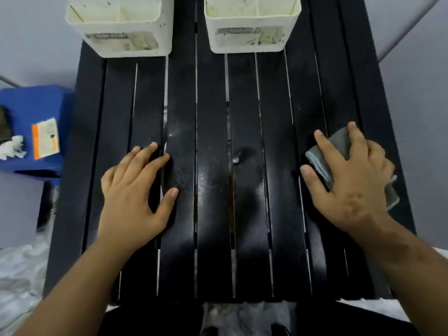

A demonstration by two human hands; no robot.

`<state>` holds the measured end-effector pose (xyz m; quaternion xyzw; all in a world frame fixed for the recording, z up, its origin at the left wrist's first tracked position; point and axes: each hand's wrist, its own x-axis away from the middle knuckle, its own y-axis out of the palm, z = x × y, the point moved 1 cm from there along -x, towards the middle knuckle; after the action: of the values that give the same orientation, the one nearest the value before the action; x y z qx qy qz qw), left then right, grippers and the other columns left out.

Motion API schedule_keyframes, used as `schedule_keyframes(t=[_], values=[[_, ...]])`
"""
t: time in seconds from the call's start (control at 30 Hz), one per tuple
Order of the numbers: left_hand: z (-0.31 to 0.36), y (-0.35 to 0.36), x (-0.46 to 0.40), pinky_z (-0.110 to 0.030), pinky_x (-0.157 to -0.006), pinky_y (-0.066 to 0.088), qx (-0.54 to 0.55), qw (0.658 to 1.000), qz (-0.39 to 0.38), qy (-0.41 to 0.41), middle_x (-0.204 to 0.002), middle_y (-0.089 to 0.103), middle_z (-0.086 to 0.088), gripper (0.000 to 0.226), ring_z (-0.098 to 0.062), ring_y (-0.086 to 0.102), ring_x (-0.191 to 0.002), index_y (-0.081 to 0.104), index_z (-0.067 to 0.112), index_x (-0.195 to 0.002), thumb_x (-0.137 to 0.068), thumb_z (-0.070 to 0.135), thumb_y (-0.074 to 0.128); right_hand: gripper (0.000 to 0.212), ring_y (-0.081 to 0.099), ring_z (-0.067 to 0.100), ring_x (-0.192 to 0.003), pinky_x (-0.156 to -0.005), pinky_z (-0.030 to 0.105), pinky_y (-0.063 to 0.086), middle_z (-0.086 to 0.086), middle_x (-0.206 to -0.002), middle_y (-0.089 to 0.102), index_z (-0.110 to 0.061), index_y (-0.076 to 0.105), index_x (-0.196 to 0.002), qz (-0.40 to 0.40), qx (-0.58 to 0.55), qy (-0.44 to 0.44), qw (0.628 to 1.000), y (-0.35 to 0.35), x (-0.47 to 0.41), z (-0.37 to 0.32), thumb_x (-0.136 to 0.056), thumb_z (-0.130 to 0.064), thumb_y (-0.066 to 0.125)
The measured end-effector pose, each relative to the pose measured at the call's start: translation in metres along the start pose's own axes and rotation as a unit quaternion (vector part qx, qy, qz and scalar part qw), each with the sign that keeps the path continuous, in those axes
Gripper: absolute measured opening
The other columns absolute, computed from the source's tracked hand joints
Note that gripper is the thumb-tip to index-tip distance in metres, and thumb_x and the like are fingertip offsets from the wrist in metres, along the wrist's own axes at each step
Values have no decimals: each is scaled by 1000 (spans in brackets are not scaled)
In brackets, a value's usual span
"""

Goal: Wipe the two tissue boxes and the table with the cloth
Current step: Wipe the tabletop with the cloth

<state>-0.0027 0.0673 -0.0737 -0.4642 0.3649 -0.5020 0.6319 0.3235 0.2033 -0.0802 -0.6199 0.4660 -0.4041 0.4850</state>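
Right hand (349,175) lies palm-down with fingers spread on a folded grey microfibre cloth (339,146), pressing it flat against the right side of the black slatted wooden table (211,117); the cloth is pinned under the palm, not pinched in a closed grip. Left hand (135,190) rests open and flat on the left slats, holding nothing, and appears to steady the table.

The step in hand appears to be wiping the table top. Keep the palm flat so that pressure spreads across the whole fold. Stroke along the slats, not across them, so that the cloth edge does not snag in the gaps. A dull, dusty patch shows on the slats left of centre, and a small glossy mark sits mid-table; both need a pass.

Two soiled white plastic tissue boxes (121,27) (249,25) stand side by side, apart, at the far edge. A blue box (36,112) sits beside the table on the left.
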Motion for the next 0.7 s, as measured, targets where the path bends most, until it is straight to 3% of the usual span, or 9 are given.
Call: schedule_keyframes(t=[0.13, 0.27, 0.5, 0.6, 0.7], values=[[-5, 4, 2, -36, -111, 18, 3, 1000, 20, 14, -155, 42, 9, 60, -17, 32, -148, 55, 28, -139, -86, 55, 49, 62, 34, 44, -126, -104, 61, 29, 20, -158, 30, -33, 46, -148, 15, -18, -49, 999, -1, -3, 7, -90, -50, 33], [-10, 9, 0, -40, -110, 22, 4, 999, 38, 30, -154, 43, 11, 60, -17, 35, -147, 55, 32, -137, -85, 58, 47, 64, 37, 46, -125, -104, 60, 31, 18, -155, 37, -35, 47, -147, 4, -9, -101, 995, -1, -10, 18, -87, -54, 33], [-13, 14, -1, -47, -107, 28, -6, 998, 59, 28, -153, 45, 13, 66, -14, 39, -143, 56, 36, -136, -79, 67, 41, 59, 43, 38, -125, -105, 49, 34, 0, -152, 44, -32, 49, -138, 15, -7, -109, 994, -7, -7, 25, -85, -53, 64], [-12, 11, 1, -50, -111, 27, -1, 999, 39, 18, -154, 44, 11, 71, -16, 38, -143, 57, 36, -135, -76, 70, 37, 60, 41, 37, -128, -106, 47, 33, 1, -158, 36, -36, 45, -144, 17, 19, -103, 994, -4, 5, 24, -89, -57, 59], [-12, 9, -1, -50, -113, 26, -4, 999, 31, 15, -155, 43, 11, 60, -15, 37, -144, 56, 38, -136, -83, 65, 48, 62, 43, 35, -127, -106, 44, 35, 2, -158, 37, -37, 41, -148, 35, 41, -87, 995, -3, 22, 20, -92, -63, 48]])
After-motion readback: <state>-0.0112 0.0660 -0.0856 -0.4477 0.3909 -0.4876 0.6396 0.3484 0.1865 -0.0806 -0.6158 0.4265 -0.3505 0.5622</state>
